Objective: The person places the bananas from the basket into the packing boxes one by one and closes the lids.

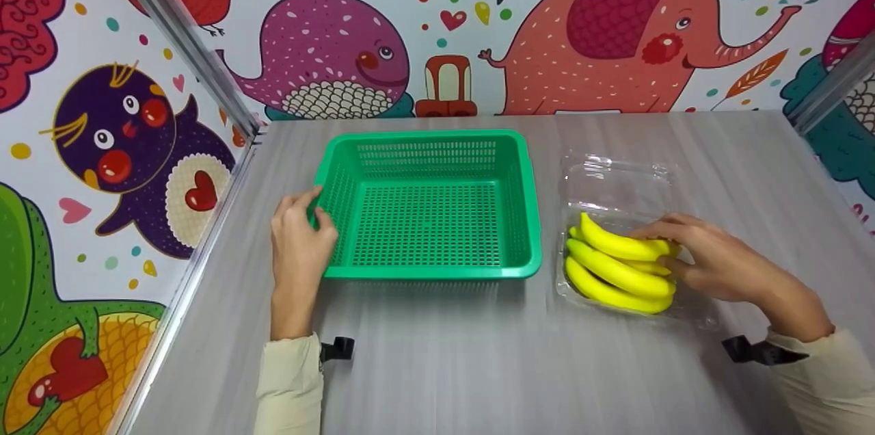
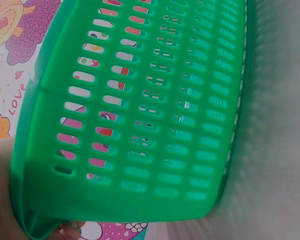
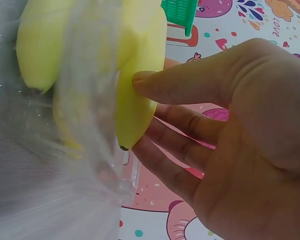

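A green perforated basket [image 1: 431, 272] stands on the table, and my left hand [image 1: 301, 236] holds its left rim between thumb and fingers. In the left wrist view the basket's side wall [image 2: 115, 200] fills most of the picture, hiding much of that hand. To the right, several yellow bananas [image 1: 618, 271] lie in a clear plastic clamshell box [image 1: 618, 182] with its lid folded back. My right hand [image 1: 724, 260] pinches the right end of the uppermost banana [image 3: 137, 105]; thumb on one side, fingers on the other. The box's clear wall partly covers the other bananas in the right wrist view.
The grey wood-grain table [image 1: 437, 360] runs up to printed panels with cartoon animals at the back and left. Metal posts [image 1: 178, 38] stand at the corners. A black strap mount [image 1: 338, 349] sits on each wrist.
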A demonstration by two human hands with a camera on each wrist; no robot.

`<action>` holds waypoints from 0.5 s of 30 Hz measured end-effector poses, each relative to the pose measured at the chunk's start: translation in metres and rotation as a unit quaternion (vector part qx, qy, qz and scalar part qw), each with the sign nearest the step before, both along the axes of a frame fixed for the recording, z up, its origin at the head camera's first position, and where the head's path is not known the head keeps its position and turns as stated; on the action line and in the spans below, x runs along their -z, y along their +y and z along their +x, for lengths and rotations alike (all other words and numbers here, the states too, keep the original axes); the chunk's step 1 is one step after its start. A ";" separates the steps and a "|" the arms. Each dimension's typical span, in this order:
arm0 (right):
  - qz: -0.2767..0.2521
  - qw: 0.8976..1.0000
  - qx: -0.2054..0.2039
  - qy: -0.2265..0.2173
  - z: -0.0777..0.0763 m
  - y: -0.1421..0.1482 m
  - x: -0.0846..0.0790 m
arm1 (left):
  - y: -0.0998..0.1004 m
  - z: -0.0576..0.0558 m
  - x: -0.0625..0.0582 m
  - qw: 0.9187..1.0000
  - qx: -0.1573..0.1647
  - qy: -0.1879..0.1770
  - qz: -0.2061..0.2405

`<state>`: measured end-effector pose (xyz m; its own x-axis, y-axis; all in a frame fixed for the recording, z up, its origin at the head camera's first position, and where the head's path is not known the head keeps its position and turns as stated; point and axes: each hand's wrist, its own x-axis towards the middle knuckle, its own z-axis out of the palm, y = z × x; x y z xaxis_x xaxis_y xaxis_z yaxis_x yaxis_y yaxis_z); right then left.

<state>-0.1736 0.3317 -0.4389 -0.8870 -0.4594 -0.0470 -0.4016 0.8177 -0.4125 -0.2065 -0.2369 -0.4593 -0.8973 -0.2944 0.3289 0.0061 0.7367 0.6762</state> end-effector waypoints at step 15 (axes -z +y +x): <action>-0.006 1.000 0.003 -0.023 0.001 0.004 0.005 | 0.001 0.000 0.000 1.000 -0.002 0.003 -0.005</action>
